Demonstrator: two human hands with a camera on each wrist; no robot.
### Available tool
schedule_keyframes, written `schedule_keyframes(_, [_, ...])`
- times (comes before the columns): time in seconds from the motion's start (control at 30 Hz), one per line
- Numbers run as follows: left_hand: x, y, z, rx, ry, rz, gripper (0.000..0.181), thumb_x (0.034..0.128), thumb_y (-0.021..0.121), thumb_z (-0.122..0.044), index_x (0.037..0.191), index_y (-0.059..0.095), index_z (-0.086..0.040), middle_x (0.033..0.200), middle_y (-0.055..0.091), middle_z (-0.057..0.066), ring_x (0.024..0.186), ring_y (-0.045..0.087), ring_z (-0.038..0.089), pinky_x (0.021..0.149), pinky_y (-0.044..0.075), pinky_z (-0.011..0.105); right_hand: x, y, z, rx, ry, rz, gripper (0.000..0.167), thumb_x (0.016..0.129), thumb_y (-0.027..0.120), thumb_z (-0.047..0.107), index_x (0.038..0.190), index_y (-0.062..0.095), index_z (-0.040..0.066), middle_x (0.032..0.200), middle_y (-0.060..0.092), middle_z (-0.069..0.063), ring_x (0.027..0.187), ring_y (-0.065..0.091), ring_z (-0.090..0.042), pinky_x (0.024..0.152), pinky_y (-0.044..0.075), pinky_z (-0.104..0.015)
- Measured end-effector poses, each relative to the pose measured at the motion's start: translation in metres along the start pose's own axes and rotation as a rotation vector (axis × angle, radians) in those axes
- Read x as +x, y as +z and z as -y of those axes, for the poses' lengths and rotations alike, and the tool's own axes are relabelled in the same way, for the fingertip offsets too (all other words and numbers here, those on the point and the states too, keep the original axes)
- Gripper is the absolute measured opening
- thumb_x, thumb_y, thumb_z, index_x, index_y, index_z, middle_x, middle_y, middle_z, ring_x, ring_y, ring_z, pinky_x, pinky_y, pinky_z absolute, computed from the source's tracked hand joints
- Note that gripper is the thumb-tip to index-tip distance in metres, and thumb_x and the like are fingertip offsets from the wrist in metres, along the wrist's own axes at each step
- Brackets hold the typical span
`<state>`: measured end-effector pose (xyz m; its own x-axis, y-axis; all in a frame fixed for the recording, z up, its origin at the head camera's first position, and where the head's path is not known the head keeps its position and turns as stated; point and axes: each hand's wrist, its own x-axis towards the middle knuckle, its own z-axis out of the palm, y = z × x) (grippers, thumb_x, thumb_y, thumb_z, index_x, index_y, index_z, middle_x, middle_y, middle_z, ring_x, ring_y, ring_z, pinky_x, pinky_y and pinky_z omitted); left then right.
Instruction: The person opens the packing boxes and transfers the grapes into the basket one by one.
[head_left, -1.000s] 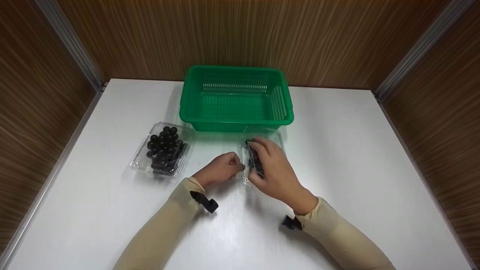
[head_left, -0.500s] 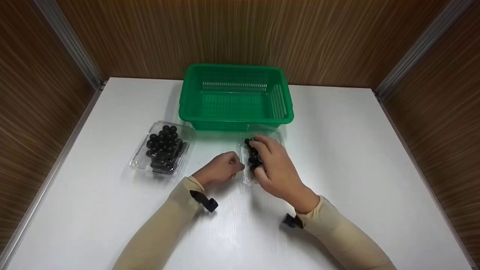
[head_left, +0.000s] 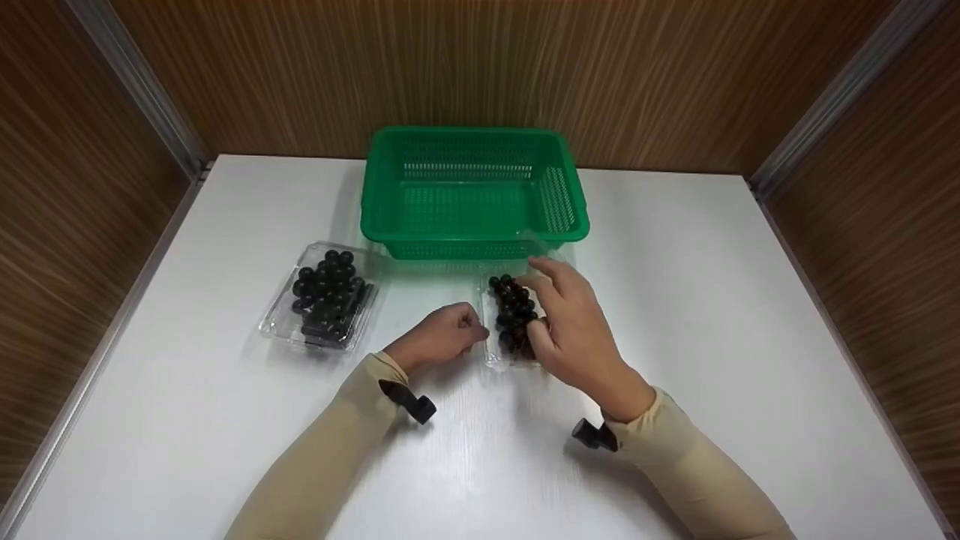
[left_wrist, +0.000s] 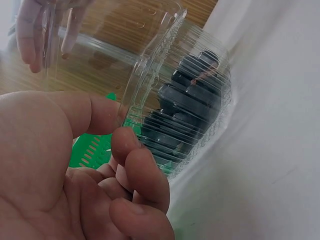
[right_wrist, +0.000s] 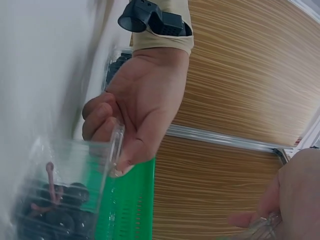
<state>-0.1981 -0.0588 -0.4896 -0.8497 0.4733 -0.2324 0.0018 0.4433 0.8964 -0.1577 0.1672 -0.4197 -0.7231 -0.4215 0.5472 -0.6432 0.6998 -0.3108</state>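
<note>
Near the green basket (head_left: 476, 237), my left grip (head_left: 442, 334) pinches the right clear box (head_left: 499, 365), my right grip (head_left: 574, 322) its lid (right_wrist: 267, 225). This looks like opening; next calls for swinging the lid clear.

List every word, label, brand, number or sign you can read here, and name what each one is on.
None: no text can be read in any view.
Opened clear box at the left hand: no label shows; any moulded marks are too faint to read.
Other clear box: none readable.
Green basket: none readable.
Black wrist devices: no lettering readable; any fine print would be too small.
</note>
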Motion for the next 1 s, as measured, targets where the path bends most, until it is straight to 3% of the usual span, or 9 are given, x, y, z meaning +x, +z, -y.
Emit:
schedule_keyframes(0.1, [0.002, 0.001, 0.001, -0.002, 0.013, -0.004, 0.019, 0.0998, 0.062, -0.026, 0.087, 0.056, -0.013, 0.073, 0.058, -0.002, 0.061, 0.051, 0.012, 0.064, 0.044, 0.029, -0.001, -0.009, 0.001, -0.012, 0.063, 0.016, 0.048, 0.085, 0.046, 0.002, 0.130, 0.062, 0.007, 0.149, 0.050, -0.015, 0.111, 0.062, -0.028, 0.087, 0.053, -0.045])
schedule_keyframes(0.13, [0.002, 0.001, 0.001, -0.004, 0.017, -0.006, 0.019, 0.0996, 0.062, -0.026, 0.086, 0.056, -0.013, 0.073, 0.058, -0.002, 0.061, 0.050, 0.012, 0.064, 0.044, 0.029, -0.001, -0.013, 0.001, -0.022, 0.085, 0.021, 0.048, 0.085, 0.047, 0.001, 0.130, 0.062, 0.006, 0.150, 0.049, -0.016, 0.099, 0.063, -0.027, 0.076, 0.053, -0.043])
schedule_keyframes(0.2, [0.002, 0.001, 0.001, -0.006, 0.023, -0.009, 0.019, 0.0992, 0.062, -0.025, 0.086, 0.056, -0.014, 0.072, 0.058, -0.002, 0.061, 0.050, 0.012, 0.064, 0.043, 0.028, -0.001, -0.020, 0.001, -0.049, 0.121, 0.020, 0.049, 0.084, 0.050, 0.000, 0.130, 0.062, 0.006, 0.151, 0.049, -0.016, 0.097, 0.063, -0.028, 0.065, 0.049, -0.040])
schedule_keyframes(0.23, [0.002, 0.001, 0.001, -0.007, 0.024, -0.010, 0.019, 0.0991, 0.062, -0.025, 0.086, 0.056, -0.014, 0.072, 0.058, -0.002, 0.061, 0.050, 0.012, 0.063, 0.043, 0.029, -0.001, -0.024, 0.001, -0.062, 0.134, 0.014, 0.048, 0.083, 0.051, 0.000, 0.130, 0.063, 0.006, 0.151, 0.049, -0.017, 0.097, 0.062, -0.029, 0.066, 0.049, -0.041])
schedule_keyframes(0.3, [0.001, 0.001, 0.000, -0.006, 0.019, -0.010, 0.018, 0.0987, 0.062, -0.026, 0.086, 0.056, -0.014, 0.072, 0.058, -0.002, 0.061, 0.050, 0.012, 0.063, 0.043, 0.029, -0.001, -0.029, 0.000, -0.091, 0.141, -0.014, 0.046, 0.082, 0.053, -0.001, 0.127, 0.064, 0.004, 0.148, 0.050, -0.019, 0.112, 0.060, -0.035, 0.085, 0.051, -0.048])
schedule_keyframes(0.37, [0.001, 0.001, 0.000, -0.006, 0.012, -0.011, 0.018, 0.0985, 0.062, -0.026, 0.086, 0.056, -0.015, 0.072, 0.058, -0.002, 0.061, 0.050, 0.012, 0.062, 0.043, 0.029, 0.000, -0.032, 0.000, -0.117, 0.136, -0.042, 0.041, 0.083, 0.056, 0.000, 0.123, 0.065, 0.002, 0.145, 0.052, -0.021, 0.134, 0.048, -0.042, 0.107, 0.041, -0.056])
schedule_keyframes(0.43, [0.000, 0.001, 0.000, -0.008, 0.007, -0.011, 0.018, 0.0986, 0.063, -0.027, 0.086, 0.056, -0.015, 0.073, 0.058, -0.002, 0.061, 0.050, 0.012, 0.062, 0.043, 0.029, 0.001, -0.033, -0.001, -0.136, 0.125, -0.062, 0.035, 0.086, 0.059, 0.003, 0.120, 0.065, 0.002, 0.142, 0.053, -0.022, 0.134, 0.047, -0.043, 0.117, 0.027, -0.062])
schedule_keyframes(0.77, [0.000, -0.001, 0.002, -0.011, 0.015, -0.005, 0.020, 0.0998, 0.062, -0.028, 0.087, 0.056, -0.014, 0.074, 0.058, -0.001, 0.060, 0.048, 0.013, 0.062, 0.043, 0.030, 0.004, -0.037, -0.004, -0.178, 0.121, -0.120, 0.022, 0.090, 0.069, 0.014, 0.110, 0.070, 0.002, 0.134, 0.059, -0.022, 0.130, 0.050, -0.042, 0.118, 0.023, -0.066])
schedule_keyframes(1.0, [-0.001, 0.000, 0.000, -0.014, 0.002, 0.001, 0.020, 0.0996, 0.062, -0.029, 0.087, 0.056, -0.015, 0.074, 0.058, -0.002, 0.060, 0.048, 0.013, 0.062, 0.042, 0.030, 0.003, -0.038, -0.006, -0.175, 0.110, -0.115, 0.021, 0.091, 0.067, 0.014, 0.109, 0.071, 0.003, 0.130, 0.062, -0.021, 0.117, 0.058, -0.045, 0.099, 0.043, -0.061])
